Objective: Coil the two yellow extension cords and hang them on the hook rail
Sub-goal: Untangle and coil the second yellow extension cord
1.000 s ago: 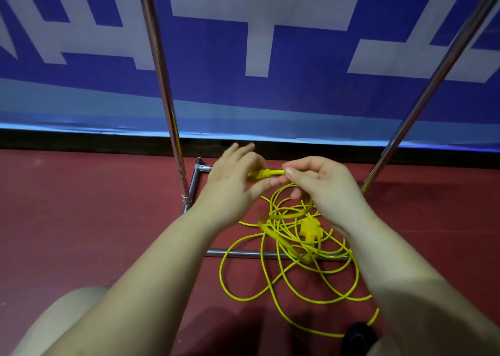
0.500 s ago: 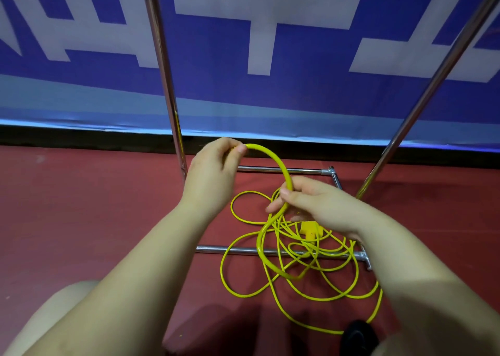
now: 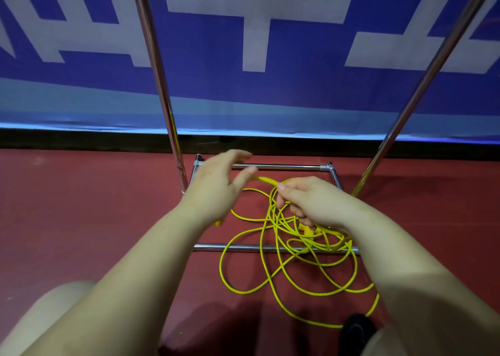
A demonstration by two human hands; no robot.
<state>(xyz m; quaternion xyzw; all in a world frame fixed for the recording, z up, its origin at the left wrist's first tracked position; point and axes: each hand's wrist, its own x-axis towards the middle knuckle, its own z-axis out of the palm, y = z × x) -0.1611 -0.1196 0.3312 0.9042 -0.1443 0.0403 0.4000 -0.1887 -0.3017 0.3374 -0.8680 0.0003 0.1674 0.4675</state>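
We note the right hand (image 3: 313, 201) pinching the yellow cord (image 3: 270, 247) to anchor its loops; the left hand (image 3: 216, 185), fingers extended, holds nothing visible.

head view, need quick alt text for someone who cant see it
Two bare hands work a yellow cord lying in loose loops on a red floor: the right hand pinches strands while the left hand, fingers extended, touches the cord. A chrome rack stands behind, before a blue and white banner.
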